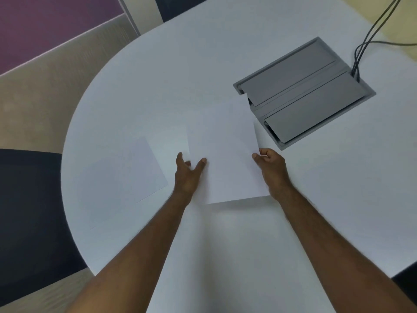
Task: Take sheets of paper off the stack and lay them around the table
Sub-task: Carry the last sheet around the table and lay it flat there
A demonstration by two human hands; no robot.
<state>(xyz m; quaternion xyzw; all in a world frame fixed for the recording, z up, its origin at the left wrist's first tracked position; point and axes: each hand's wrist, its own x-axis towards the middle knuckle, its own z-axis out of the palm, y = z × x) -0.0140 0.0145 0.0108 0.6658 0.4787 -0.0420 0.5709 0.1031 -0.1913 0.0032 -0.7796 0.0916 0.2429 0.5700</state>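
1. A white sheet of paper [225,154] sits between the two hands, held just above the white worktop [158,75] with a shadow under its near edge.
2. The left hand [187,175] pinches its left edge, thumb on top; the right hand [270,168] grips its right edge.
3. Another sheet [126,177] lies flat to the left.
4. A grey cable hatch [304,93] sits just beyond the held sheet's far corner, with dark cables [370,35] running out of it.
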